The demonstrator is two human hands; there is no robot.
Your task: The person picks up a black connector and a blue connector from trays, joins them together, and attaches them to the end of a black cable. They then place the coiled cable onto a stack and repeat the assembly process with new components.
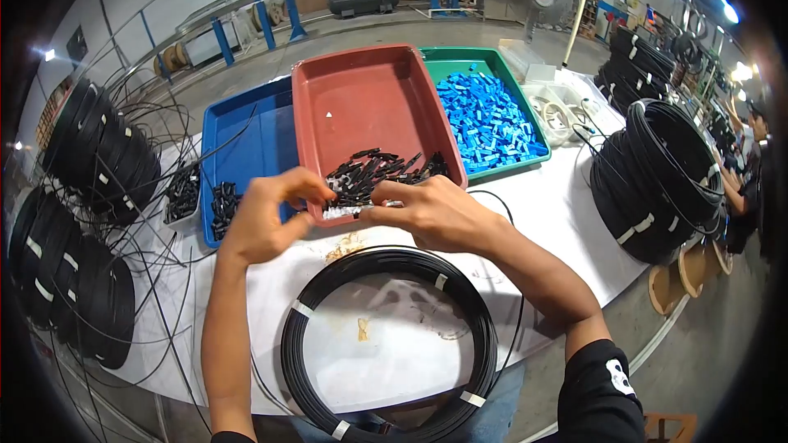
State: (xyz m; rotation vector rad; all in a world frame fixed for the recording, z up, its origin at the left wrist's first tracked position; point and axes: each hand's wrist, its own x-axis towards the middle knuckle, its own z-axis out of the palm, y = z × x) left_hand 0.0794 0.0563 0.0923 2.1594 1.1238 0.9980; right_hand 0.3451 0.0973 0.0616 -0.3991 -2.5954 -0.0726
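My left hand (275,217) is at the near left corner of the red tray (365,107), with its thumb and curved fingers apart and nothing visible between them. At the tray's near edge, my right hand (435,212) has its thumb and forefinger pinched together; what they hold is too small to name. Small black connector-like parts (373,176) lie heaped in the near end of the tray, with whitish pieces (338,212) beside them. Below both hands a coil of black cable (300,344), bound with white tape, lies on the white-covered table (542,230).
A blue tray (250,135) stands left of the red one, and a green tray (538,127) of small blue parts (484,119) stands right. Cable coils (657,180) rise at the right; more coils (103,152) and loose cable ends crowd the left. Another person (747,197) is far right.
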